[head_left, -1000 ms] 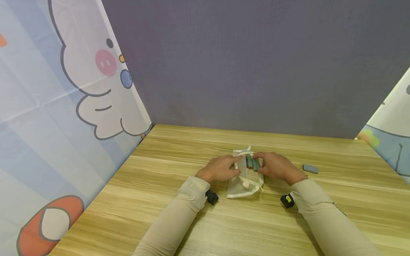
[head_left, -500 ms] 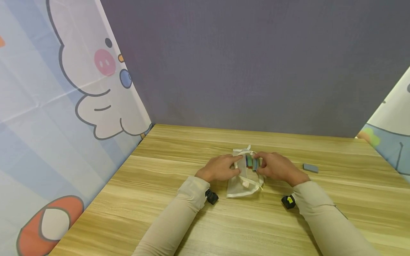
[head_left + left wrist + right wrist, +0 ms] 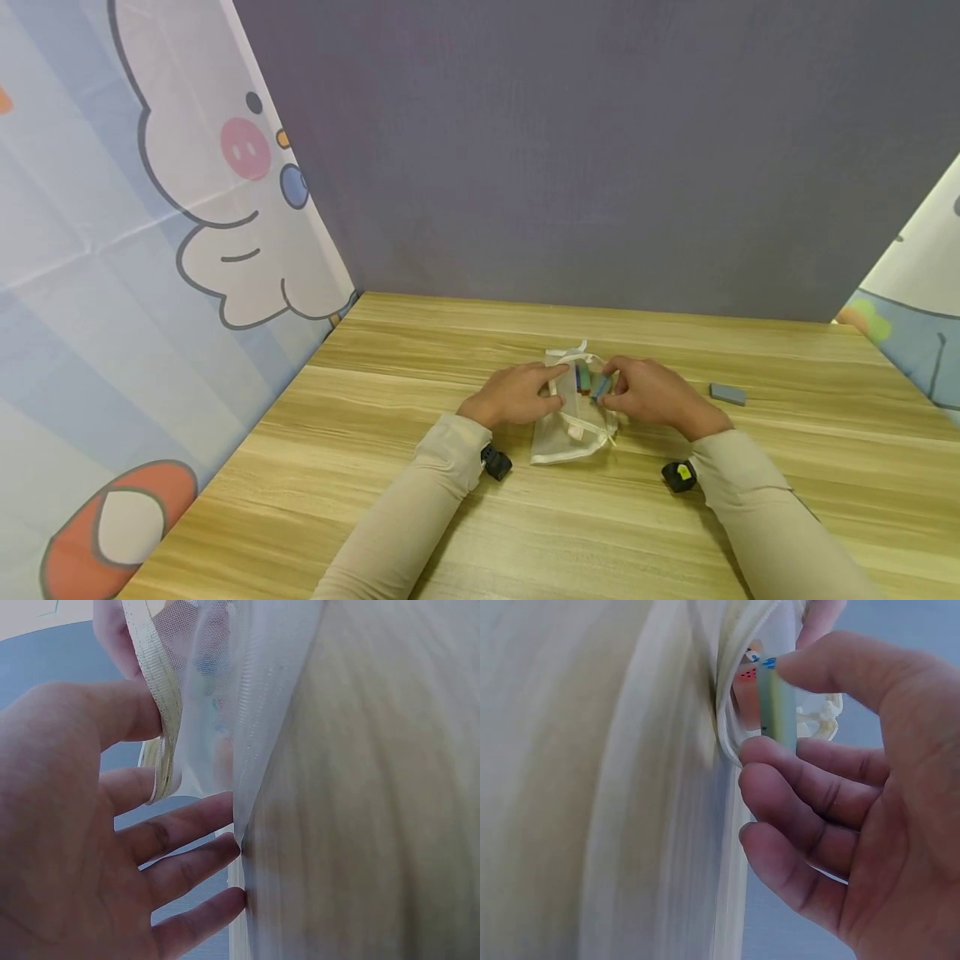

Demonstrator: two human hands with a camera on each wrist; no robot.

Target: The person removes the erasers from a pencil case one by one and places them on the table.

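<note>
A white mesh bag (image 3: 558,442) lies on the table with its mouth facing right. At the mouth is my left hand (image 3: 517,395), its thumb and index finger spread apart against the rim; in the left wrist view its other fingers (image 3: 184,877) are extended along the bag. My right hand (image 3: 652,395) pinches a light blue flat block (image 3: 601,387) between thumb and fingers at the opening. Through that opening a green block (image 3: 585,377) shows, with blue and reddish ones beside it. An orange piece with red dots (image 3: 745,697) appears in the right wrist view.
One grey-blue flat block (image 3: 727,394) lies on the wooden table (image 3: 420,333), to the right of my right hand. A dark grey panel (image 3: 600,167) stands behind the table. Printed cloth (image 3: 90,250) hangs at the left side.
The light blue block has tilted, its upper end leaning right, as my right hand shifted slightly right. My left hand and the bag stay almost still.
</note>
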